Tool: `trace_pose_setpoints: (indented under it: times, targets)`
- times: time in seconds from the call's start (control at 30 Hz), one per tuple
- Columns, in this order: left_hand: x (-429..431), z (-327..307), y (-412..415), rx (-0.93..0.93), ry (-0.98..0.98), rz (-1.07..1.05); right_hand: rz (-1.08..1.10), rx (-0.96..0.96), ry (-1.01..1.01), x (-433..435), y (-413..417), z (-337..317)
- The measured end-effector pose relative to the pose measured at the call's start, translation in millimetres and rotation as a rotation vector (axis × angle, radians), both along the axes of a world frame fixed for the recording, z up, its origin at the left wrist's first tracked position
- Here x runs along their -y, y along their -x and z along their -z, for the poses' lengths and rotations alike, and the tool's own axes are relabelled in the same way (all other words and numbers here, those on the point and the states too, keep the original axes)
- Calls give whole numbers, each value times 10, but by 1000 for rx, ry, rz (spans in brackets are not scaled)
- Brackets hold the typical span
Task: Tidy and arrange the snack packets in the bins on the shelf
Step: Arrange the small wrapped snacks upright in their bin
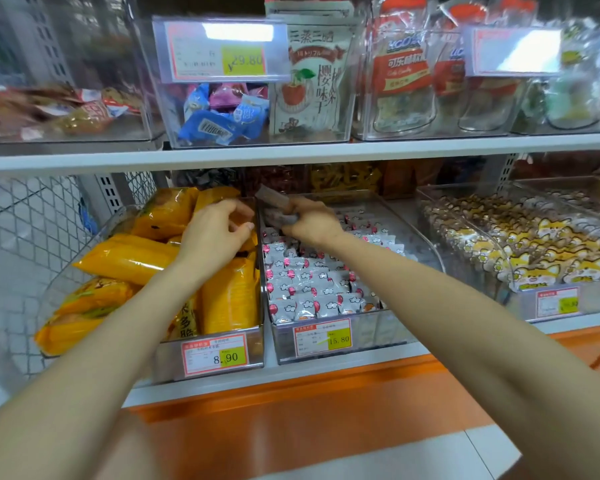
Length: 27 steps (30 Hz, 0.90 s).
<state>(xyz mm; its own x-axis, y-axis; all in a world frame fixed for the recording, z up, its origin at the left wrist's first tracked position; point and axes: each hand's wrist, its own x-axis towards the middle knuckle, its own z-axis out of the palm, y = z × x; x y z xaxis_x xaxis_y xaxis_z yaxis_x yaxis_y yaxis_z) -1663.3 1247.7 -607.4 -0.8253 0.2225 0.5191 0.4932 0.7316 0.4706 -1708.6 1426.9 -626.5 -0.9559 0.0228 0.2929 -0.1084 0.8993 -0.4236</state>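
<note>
Centrally, the right grip [312,221] is clamped on a small bunch of dark brown packets [274,206], fingers curled round them, with one packet jutting up and to the left; it hangs over the back of the middle bin [378,332], close to the wall shared with the neighbouring bin; just beside it, the left grip [215,233] hovers over the left bin [167,362] with thumb and fingers curled towards each other, though I cannot tell whether anything is pinched between them; beneath that hand lie large orange packets [129,258], piled loosely at mixed angles, some flat and some on edge; under the right forearm, small white packets [302,292] with red and cloud print fill the middle bin in rough rows; farther right, a third bin [499,303] holds packets printed with a yellow cartoon animal [534,244]; price labels reading 8.90 [215,355] and 15.80 [323,337] sit on the fronts of the left and middle bins; above the white shelf edge [291,154], clear bins hold blue and pink sweets [219,112], a cherry-print pouch [312,74] and red pouches [402,71], beside a label marked 29.80 [222,50]; an orange panel [326,393] runs below the lower shelf.
</note>
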Motion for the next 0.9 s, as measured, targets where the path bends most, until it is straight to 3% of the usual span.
trace_pose_setpoints:
  times: [0.17, 0.27, 0.37, 0.63, 0.8, 0.9]
  targets:
    - [-126, -12, 0, -36, 31, 44, -58, -40, 402, -387, -376, -278]
    - [-275, -97, 128, -38, 203, 79, -48, 52, 577, -693, -695, -396]
    - [-499, -232, 411, 13, 408, 137, -39, 88, 573, -932, -984, -379]
    - [-789, -197, 871, 43, 915, 40, 10, -16, 583, -1224, -1379, -210]
    - [-853, -63, 1022, -169, 1007, -36, 27, -43, 661, -1342, -1462, -206]
    - [-909, -108, 974, -169, 890, -33, -1, -26, 802, -1389, -1484, -217]
